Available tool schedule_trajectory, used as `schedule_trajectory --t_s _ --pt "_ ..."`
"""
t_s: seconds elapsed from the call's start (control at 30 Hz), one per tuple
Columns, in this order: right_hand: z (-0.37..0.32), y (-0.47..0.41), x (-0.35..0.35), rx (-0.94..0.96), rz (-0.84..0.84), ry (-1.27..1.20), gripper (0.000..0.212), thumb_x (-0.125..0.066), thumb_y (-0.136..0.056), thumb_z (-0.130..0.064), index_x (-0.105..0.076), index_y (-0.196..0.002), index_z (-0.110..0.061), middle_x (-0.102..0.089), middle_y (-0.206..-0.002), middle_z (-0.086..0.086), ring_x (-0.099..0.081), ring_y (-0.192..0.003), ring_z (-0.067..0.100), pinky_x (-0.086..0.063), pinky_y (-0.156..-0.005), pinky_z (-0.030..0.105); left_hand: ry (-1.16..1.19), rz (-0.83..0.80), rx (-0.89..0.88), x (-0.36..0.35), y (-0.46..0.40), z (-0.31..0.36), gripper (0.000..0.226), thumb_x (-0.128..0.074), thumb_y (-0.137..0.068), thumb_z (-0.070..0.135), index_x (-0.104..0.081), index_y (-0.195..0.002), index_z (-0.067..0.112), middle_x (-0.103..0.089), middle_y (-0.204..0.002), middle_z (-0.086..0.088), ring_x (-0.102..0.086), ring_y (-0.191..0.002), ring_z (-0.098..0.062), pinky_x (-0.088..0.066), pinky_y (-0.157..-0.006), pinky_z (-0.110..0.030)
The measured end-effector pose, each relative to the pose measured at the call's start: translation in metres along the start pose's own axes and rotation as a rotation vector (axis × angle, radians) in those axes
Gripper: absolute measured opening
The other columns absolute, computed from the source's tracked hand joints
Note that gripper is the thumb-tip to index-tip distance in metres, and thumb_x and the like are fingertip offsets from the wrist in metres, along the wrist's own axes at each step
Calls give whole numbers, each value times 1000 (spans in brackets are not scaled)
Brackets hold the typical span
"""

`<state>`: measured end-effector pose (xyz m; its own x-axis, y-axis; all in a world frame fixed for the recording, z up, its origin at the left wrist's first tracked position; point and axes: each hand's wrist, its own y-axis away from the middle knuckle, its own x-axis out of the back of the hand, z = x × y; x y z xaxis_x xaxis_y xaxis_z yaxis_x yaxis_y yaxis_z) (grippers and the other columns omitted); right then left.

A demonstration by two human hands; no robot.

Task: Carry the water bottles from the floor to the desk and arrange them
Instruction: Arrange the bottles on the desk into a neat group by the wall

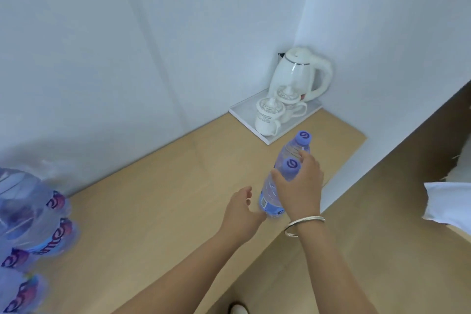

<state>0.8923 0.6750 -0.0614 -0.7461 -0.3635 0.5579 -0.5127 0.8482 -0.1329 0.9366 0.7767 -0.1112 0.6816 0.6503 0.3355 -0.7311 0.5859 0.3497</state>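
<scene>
Head view: right hand (299, 186) curled around two bottles (271, 201) near desk (153, 199) front edge; left hand (239, 209) relaxed beside them, holding nothing. Bottle pack (28, 214) at left edge, tray (238, 112) in far corner.

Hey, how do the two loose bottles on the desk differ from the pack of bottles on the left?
The two loose bottles stand upright and unwrapped near the tray; the pack sits at the desk's left end, apparently in clear plastic wrap. The right hand touches the loose bottles at cap height, with the left hand open beside them; no hand touches the pack. Both are clear bottles with blue labels.
</scene>
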Motion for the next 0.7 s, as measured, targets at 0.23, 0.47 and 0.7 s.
schedule_trajectory --t_s 0.23,0.47,0.7 --pt "8 -2 0 -84 -98 -8 24 -66 -82 -34 -47 -88 -22 -60 -84 -2 -56 -81 22 -40 -70 28 12 -71 -48 -5 -6 12 71 -70 -77 12 -35 -139 15 -45 -133 10 -47 -116 -9 -36 -86 -17" --pt "-11 -11 19 -100 -117 -123 33 -70 -77 -41 -53 -72 -13 -46 -60 -5 -44 -58 13 -37 -61 27 102 -99 -210 13 0 2 61 -80 -54 4 -54 -100 33 -68 -99 11 -64 -91 -4 -53 -73 -18" --pt "-69 -5 10 21 -207 -208 49 -72 -74 -41 -35 -54 -17 -31 -52 -5 -32 -53 13 -30 -56 24 242 128 -144 57 27 -17 72 -87 -48 15 -56 -109 36 -67 -99 13 -65 -84 -3 -52 -66 -17"
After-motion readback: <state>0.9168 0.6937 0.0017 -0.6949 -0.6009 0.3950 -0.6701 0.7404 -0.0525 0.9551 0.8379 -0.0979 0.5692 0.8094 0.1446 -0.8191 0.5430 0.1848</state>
